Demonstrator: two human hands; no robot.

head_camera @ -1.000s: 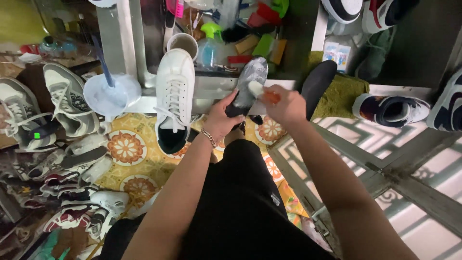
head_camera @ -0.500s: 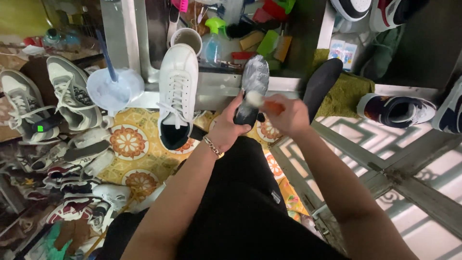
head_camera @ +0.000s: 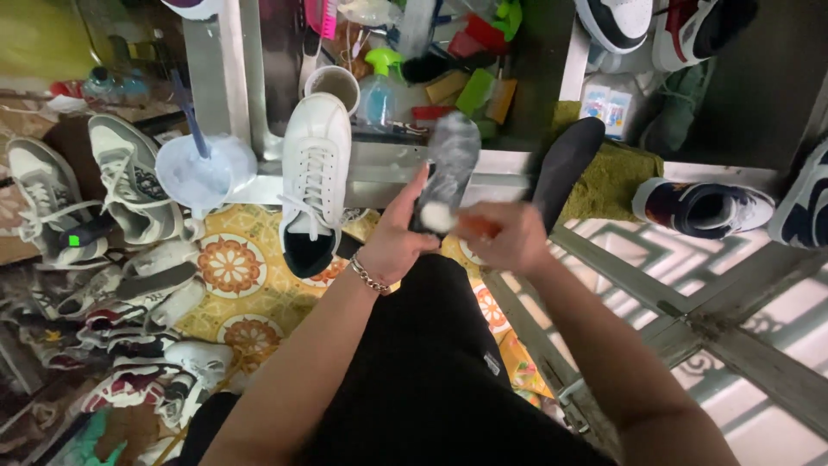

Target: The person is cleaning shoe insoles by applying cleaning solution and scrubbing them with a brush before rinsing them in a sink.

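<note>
Your left hand [head_camera: 392,246] kept holding the grey shoe [head_camera: 448,168] raised, while your right hand [head_camera: 509,237] moved the orange brush [head_camera: 473,226] nearer its foamy heel

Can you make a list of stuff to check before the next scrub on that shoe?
1. Left hand has hold of the grey shoe: ok.
2. Right hand grips the orange-handled brush: ok, though blurred.
3. Brush tip meets the shoe: cannot tell, too blurred.
4. White sneaker lies apart from the scrubbing: ok.
5. Spray bottle stands upright behind: ok.
</note>
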